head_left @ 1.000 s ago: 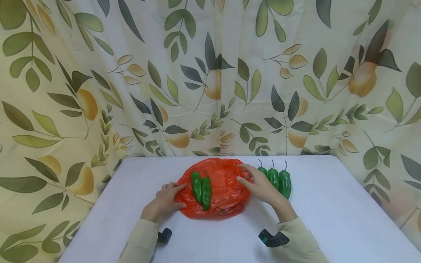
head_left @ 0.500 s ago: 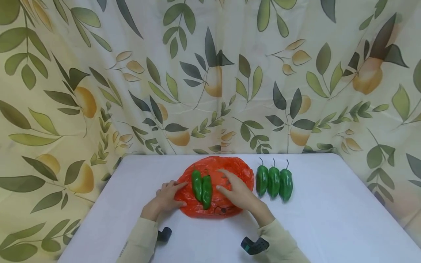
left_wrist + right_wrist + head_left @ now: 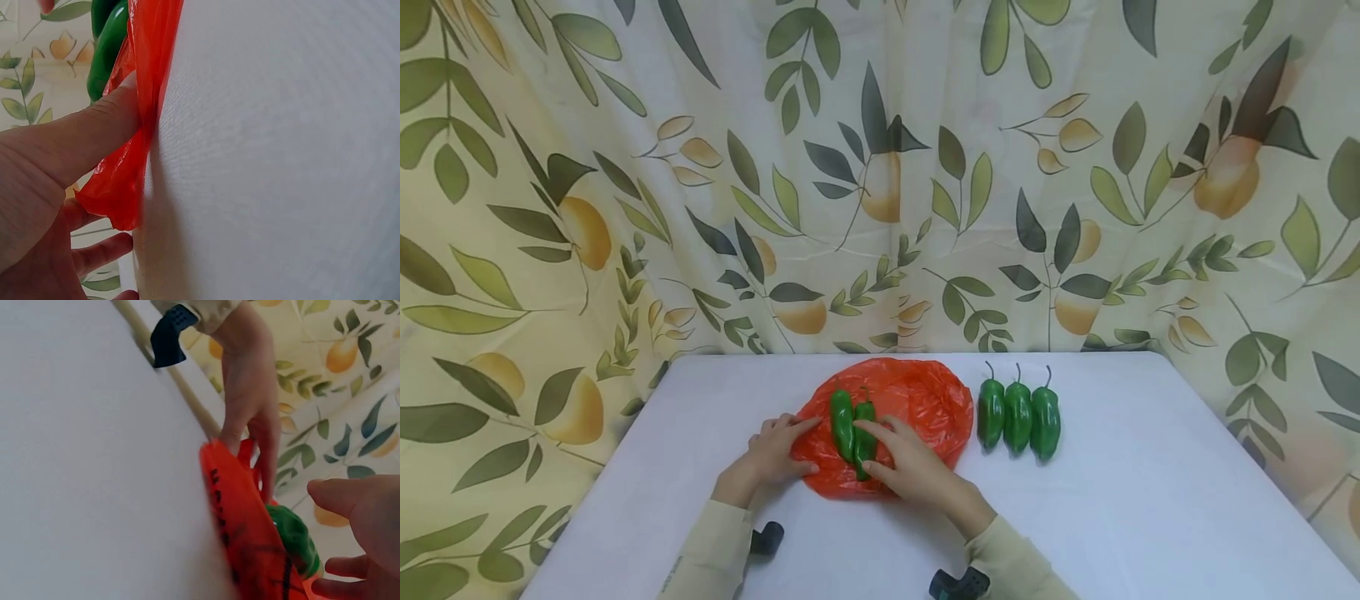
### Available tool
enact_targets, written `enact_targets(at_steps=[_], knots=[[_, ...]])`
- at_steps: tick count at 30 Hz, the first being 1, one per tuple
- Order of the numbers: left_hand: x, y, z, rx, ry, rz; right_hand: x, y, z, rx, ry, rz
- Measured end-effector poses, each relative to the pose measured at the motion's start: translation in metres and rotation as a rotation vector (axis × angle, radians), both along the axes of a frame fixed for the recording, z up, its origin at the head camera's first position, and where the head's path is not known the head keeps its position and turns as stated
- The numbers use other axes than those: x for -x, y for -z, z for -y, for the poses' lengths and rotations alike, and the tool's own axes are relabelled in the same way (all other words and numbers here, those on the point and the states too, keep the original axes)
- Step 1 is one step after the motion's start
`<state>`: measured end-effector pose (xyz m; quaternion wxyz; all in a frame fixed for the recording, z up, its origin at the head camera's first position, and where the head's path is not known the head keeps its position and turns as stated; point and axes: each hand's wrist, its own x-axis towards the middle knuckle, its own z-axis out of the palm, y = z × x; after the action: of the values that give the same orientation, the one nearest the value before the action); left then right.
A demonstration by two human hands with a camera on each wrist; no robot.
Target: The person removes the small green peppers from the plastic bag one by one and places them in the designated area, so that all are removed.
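Observation:
Two long green peppers [image 3: 842,425] lie side by side on a crumpled red plastic bag [image 3: 936,408] on the table. At the bag's left edge is my left hand [image 3: 769,457]. Its thumb touches the plastic in the left wrist view, and its fingers are spread. My right hand [image 3: 917,471] hovers over the bag's near right part, thumb and fingers apart on either side of the right-hand pepper [image 3: 865,446]. A gap shows between this hand and the green pepper [image 3: 294,540] in the right wrist view. That hand covers part of the bag.
Three green peppers [image 3: 1018,417] with thin stems stand in a row right of the bag. The table [image 3: 1135,483] has a white cover. Behind it hangs a leaf-and-fruit patterned curtain [image 3: 955,208]. Black wrist devices [image 3: 958,583] show at the sleeves.
My right hand has moved left across the bag, from its right edge to the two peppers. The row of three peppers is now uncovered. My left hand has stayed at the bag's left edge.

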<state>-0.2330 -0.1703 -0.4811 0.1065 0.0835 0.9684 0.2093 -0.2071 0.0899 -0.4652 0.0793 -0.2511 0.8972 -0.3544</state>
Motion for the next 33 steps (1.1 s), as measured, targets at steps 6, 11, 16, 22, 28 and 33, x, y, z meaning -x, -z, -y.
enact_targets(at_steps=[6,11,16,22,28,33], knots=[[0.001,0.002,0.001,0.007,0.003,-0.001,-0.003,0.005,0.005,-0.076,-0.046,0.035],[0.000,-0.001,-0.001,0.003,0.003,-0.006,-0.004,0.008,0.003,-0.101,-0.043,0.034],[-0.001,-0.002,-0.001,0.001,-0.001,-0.006,-0.002,0.007,-0.005,-0.090,-0.025,0.044],[-0.001,0.001,0.000,0.008,0.002,-0.014,0.001,0.005,-0.014,-0.083,0.014,0.051],[-0.001,0.002,0.001,0.001,0.000,-0.008,0.002,0.007,-0.014,-0.118,0.012,0.032],[-0.001,0.001,0.000,0.005,0.007,-0.013,0.003,0.011,-0.014,-0.135,0.011,0.021]])
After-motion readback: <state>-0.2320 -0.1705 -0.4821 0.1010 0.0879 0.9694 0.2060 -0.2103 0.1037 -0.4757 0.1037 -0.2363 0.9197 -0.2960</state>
